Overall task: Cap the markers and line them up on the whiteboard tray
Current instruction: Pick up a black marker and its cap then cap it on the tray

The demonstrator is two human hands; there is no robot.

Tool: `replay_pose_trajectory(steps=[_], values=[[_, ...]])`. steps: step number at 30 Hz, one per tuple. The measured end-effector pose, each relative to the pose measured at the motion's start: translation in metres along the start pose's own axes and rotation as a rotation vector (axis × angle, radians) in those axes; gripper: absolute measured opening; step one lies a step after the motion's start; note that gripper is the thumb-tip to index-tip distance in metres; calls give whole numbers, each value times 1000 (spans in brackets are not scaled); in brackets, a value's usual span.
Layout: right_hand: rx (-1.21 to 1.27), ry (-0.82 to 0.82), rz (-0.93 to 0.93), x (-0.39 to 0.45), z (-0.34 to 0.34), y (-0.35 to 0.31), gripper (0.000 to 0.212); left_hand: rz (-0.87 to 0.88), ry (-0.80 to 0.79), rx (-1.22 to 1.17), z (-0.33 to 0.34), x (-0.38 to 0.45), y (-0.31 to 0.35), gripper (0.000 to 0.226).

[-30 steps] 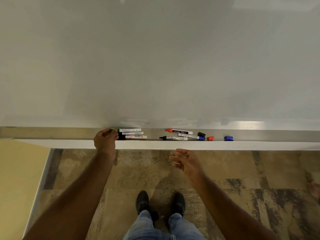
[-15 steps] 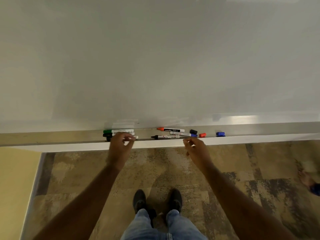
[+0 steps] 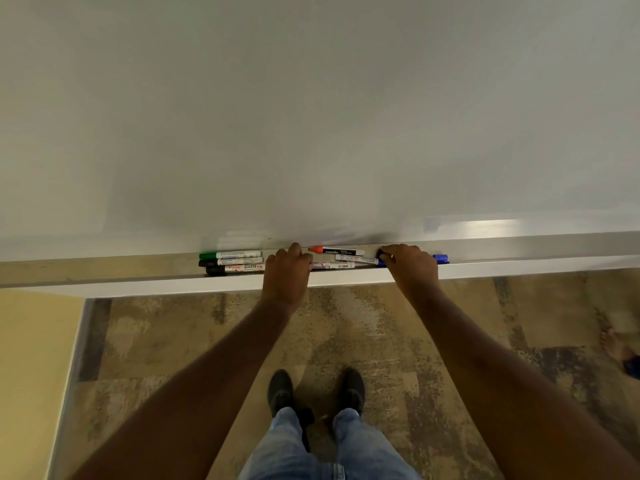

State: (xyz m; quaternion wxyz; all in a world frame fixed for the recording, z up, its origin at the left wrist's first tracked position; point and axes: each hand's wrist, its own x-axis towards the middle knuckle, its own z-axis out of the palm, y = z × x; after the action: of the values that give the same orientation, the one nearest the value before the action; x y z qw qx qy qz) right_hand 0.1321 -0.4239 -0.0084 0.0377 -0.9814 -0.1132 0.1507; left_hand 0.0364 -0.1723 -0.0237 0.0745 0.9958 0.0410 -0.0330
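The whiteboard tray [image 3: 519, 250] runs across the view. At its left, three capped markers lie in parallel: a green one [image 3: 230, 254] and two black ones [image 3: 231, 261] [image 3: 239, 269]. My left hand [image 3: 286, 271] is curled over the left end of an uncapped white marker [image 3: 333, 266]. Behind that marker lies an uncapped red-tipped marker [image 3: 336, 251], with a blue-ended marker [image 3: 360, 260] beside it. My right hand [image 3: 411, 268] pinches a loose black cap [image 3: 381, 253] at its fingertips. A loose blue cap [image 3: 440, 258] lies to the right of that hand.
The blank whiteboard [image 3: 311, 116] fills the upper view. Below the tray are patterned carpet [image 3: 363, 323], my two black shoes [image 3: 281, 388] and a yellow wall [image 3: 31, 358] at the left. Another person's foot [image 3: 620, 351] shows at the right edge.
Both hands rose from below the tray onto it. My left hand moved right, from the capped markers to the uncapped white marker. My right hand reached the black cap; the red cap is now hidden.
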Motion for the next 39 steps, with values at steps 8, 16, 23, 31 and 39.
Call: replay_pose_trajectory(steps=[8,16,23,31,39], values=[[-42,0,7,7,7,1,21,82,-110,164,-9,10,-7,20],[45,37,7,2,2,-4,23,119,-47,90,-11,-2,-21,23],[332,159,-33,-30,-3,-16,19,3,57,-498,-30,-40,-24,15],[902,55,60,-62,4,-52,15,-658,30,-1422,-56,-80,-14,20],[1064,-53,76,-77,10,-95,28,-686,23,-1427,-57,-100,-15,21]])
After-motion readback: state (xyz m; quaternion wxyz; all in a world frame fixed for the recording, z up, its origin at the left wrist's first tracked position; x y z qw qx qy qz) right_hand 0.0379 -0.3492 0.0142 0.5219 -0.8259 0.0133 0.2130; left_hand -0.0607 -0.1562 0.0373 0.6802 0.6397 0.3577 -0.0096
